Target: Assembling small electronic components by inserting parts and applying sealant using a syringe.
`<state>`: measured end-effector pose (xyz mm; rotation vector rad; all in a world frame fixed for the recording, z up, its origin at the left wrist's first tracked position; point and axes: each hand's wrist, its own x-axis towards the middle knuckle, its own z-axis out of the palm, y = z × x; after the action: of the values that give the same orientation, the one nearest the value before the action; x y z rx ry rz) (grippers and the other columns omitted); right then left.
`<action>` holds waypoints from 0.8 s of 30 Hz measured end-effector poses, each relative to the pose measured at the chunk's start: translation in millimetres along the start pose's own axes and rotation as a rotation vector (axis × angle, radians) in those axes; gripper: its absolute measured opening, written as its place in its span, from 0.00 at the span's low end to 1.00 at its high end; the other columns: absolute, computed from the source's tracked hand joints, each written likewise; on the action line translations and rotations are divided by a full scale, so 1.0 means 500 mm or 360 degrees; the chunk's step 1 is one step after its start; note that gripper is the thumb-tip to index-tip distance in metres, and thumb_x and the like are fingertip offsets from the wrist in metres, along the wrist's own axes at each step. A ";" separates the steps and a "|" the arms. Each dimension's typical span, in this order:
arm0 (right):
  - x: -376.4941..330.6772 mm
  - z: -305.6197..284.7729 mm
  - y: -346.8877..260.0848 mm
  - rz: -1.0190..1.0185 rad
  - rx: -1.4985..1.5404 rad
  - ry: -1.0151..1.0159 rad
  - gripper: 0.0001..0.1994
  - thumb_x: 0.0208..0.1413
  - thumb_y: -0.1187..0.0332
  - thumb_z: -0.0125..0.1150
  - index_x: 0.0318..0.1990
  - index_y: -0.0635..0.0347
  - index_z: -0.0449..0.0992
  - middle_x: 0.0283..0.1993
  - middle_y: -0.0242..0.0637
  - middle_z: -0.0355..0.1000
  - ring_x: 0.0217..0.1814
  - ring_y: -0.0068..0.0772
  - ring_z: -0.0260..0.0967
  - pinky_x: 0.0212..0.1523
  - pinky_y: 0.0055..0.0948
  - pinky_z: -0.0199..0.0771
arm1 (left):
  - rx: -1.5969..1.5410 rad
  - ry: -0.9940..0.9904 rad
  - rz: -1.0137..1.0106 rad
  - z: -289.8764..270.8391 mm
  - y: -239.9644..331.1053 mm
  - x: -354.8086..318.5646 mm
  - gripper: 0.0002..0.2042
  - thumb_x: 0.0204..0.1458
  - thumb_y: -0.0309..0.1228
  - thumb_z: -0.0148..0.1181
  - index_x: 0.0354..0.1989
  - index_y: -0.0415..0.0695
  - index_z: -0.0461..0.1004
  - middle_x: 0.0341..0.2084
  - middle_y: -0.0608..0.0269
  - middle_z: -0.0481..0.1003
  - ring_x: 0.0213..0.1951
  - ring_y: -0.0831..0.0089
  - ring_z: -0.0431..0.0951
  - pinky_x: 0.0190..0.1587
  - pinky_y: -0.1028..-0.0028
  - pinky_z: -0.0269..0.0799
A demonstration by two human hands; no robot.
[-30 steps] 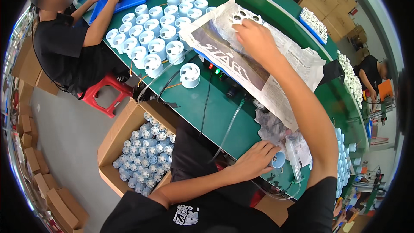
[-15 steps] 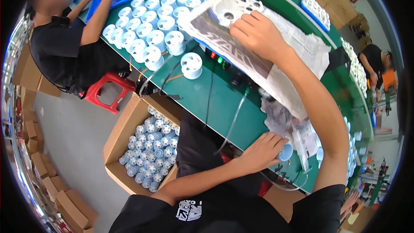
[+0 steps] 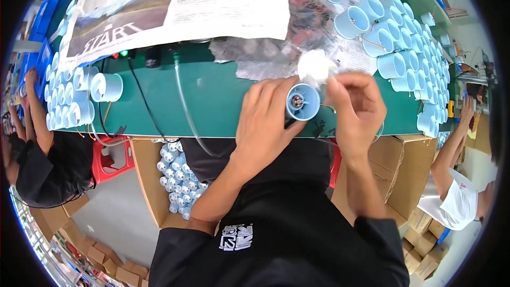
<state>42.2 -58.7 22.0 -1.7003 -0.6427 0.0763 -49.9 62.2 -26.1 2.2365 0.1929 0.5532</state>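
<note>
My left hand [image 3: 265, 119] is closed around a light blue plastic cup-shaped housing [image 3: 291, 107] at the table's near edge. Its open mouth faces up and shows a round metal part [image 3: 298, 100] inside; a thin wire sticks out on the right. Just right of it, my right hand [image 3: 357, 109] is bent and partly smeared by motion. At its thumb and fingertips is a white round piece [image 3: 313, 67], blurred, above and beyond the housing's rim. Crumpled plastic film [image 3: 260, 66] lies behind both hands.
Newspaper [image 3: 228, 5] covers the table's far middle. Rows of blue housings [image 3: 392, 65] stand right; more housings [image 3: 107, 87] stand left. A clear hose [image 3: 182, 95] and black cable cross the green table [image 3: 223, 111]. Cardboard boxes [image 3: 146, 180] sit below. Other people work at both sides.
My view has swung to the right. My right hand has come back from the white discs on the newspaper with a white piece, beside the blue housing in my left hand.
</note>
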 end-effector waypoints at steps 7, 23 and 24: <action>-0.039 -0.042 -0.005 0.1025 0.0618 -0.0190 0.06 0.56 0.72 0.61 0.34 0.66 0.73 0.26 0.32 0.71 0.26 0.18 0.68 0.24 0.17 0.67 | 0.0028 -0.0069 -0.0014 0.004 0.009 -0.006 0.36 0.31 0.23 0.72 0.56 0.42 0.65 0.47 0.56 0.70 0.51 0.55 0.67 0.54 0.61 0.62; -0.009 -0.025 -0.031 0.0260 -0.0264 -0.0635 0.10 0.56 0.74 0.57 0.23 0.69 0.73 0.21 0.41 0.69 0.19 0.30 0.64 0.21 0.29 0.61 | 0.0085 -0.0037 -0.0066 0.005 0.009 -0.004 0.35 0.32 0.24 0.72 0.56 0.42 0.66 0.48 0.56 0.70 0.51 0.55 0.67 0.54 0.62 0.62; -0.007 -0.014 -0.031 0.0028 -0.0750 -0.0590 0.12 0.56 0.73 0.56 0.21 0.68 0.71 0.18 0.41 0.67 0.17 0.35 0.64 0.20 0.32 0.61 | 0.0110 -0.0025 -0.0059 0.004 0.007 -0.006 0.35 0.32 0.24 0.72 0.55 0.43 0.66 0.47 0.56 0.70 0.51 0.56 0.67 0.54 0.62 0.62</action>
<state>36.0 -65.2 36.9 -2.1705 -0.9770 0.2751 -51.7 57.6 -25.4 2.2988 0.2485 0.5162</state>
